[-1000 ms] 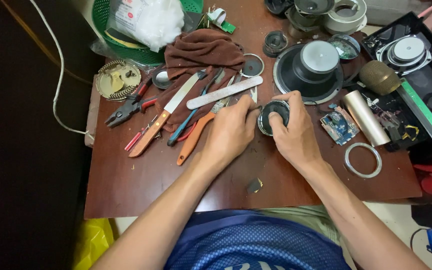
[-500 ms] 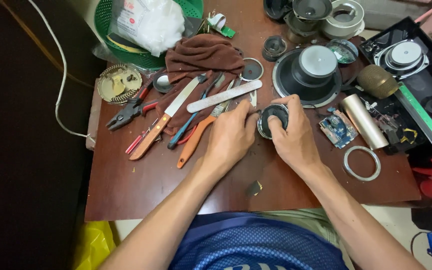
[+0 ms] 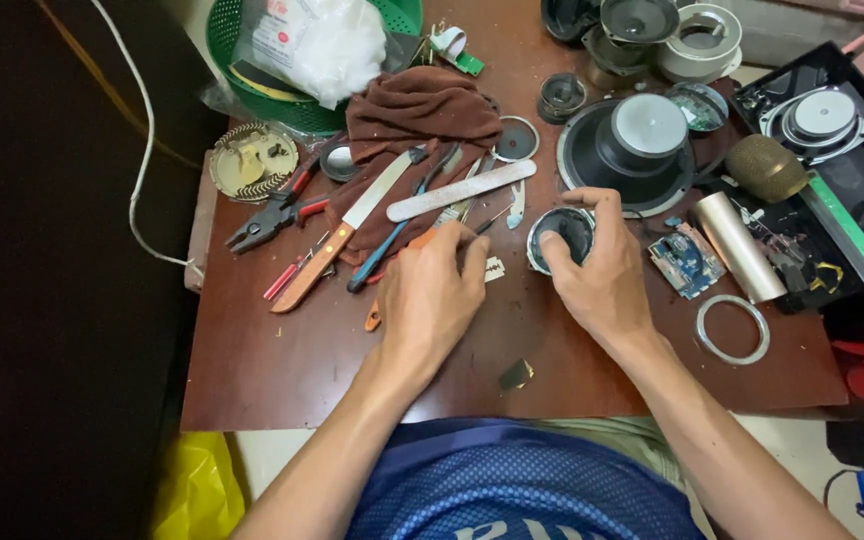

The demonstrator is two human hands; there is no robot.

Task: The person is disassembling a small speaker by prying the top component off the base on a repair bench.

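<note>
Nearest the body: a small bit of metal scrap (image 3: pixel 515 375) lies loose on the brown desk (image 3: pixel 282 370), close to the front edge.

Left hand (image 3: pixel 432 300) rests flat-ish on the desk, fingers curled down onto something thin beside the razor blade (image 3: pixel 493 268). Can't tell what it pinches, or if it pinches anything; the knuckles hide it.

Right hand (image 3: pixel 597 275) is wrapped round a small round speaker (image 3: pixel 560 235), thumb on one rim and fingers over the far side, firmly holding it. The speaker sits on the desk just in front of the big speaker (image 3: pixel 637 145), left of the blue circuit board (image 3: pixel 687 262).

Risks as I read them:
- Bare razor blade right next to the left fingers. One slide sideways could cut.
- Speaker cone is thin; a squeeze or a tool slip would likely tear it.
- Circuit board and metal tube (image 3: pixel 737 245) sit just beside the right wrist; a nudge could shove them toward the ring (image 3: pixel 732 328) and the edge.

Further out: knife (image 3: pixel 347 240), pliers (image 3: pixel 272 215), metal file (image 3: pixel 460 190) fanned over a brown cloth (image 3: pixel 417 110). Crowded, easy to snag. Green basket (image 3: pixel 252 60) at the far left corner.
</note>
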